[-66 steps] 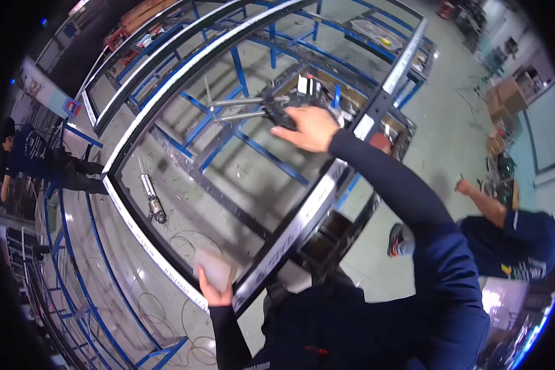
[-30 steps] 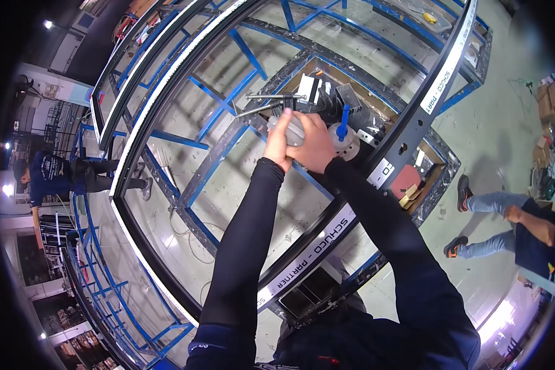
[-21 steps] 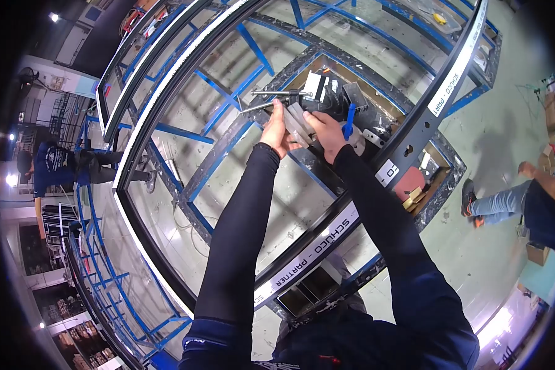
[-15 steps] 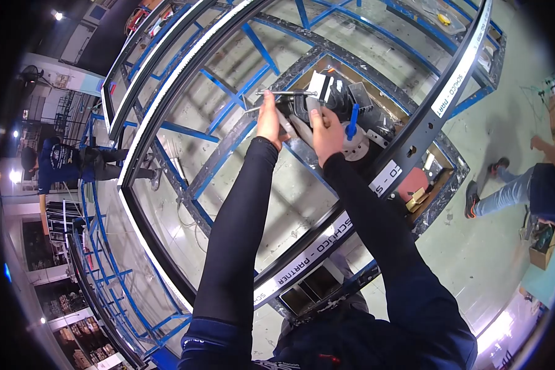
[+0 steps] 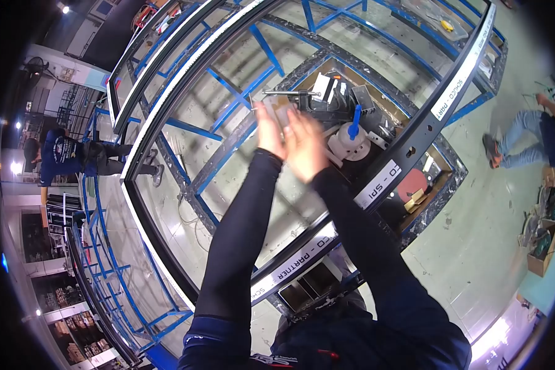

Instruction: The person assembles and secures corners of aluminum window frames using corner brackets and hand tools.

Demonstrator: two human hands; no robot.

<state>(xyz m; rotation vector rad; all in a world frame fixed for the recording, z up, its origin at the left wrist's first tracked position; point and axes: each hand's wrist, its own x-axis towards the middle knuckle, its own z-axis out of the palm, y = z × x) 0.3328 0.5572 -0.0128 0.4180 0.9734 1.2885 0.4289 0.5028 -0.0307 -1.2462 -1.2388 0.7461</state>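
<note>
My left hand (image 5: 269, 131) is closed round the edge of a flat, pale grey piece (image 5: 282, 110), which is blurred. Close against its right side is my right hand (image 5: 306, 148), smeared by motion, with its fingertips near the same piece. Just beyond the hands a long metal rod (image 5: 290, 93) runs into a dark clamp-like tool (image 5: 311, 106) in an open box (image 5: 333, 63). To the right of my right hand stands a round grey container with a blue nozzle (image 5: 354, 126).
A long dark curved frame (image 5: 411, 150) with printed white tape crosses in front of me. Blue metal racking (image 5: 234, 92) spreads beneath. A red disc (image 5: 412, 184) lies in a second compartment. One person (image 5: 68, 154) stands at left, another (image 5: 527, 132) at right.
My right hand has moved left, away from the clamp-like tool and up against my left hand. The flat grey piece now sits between the hands. The person at right has shifted.
</note>
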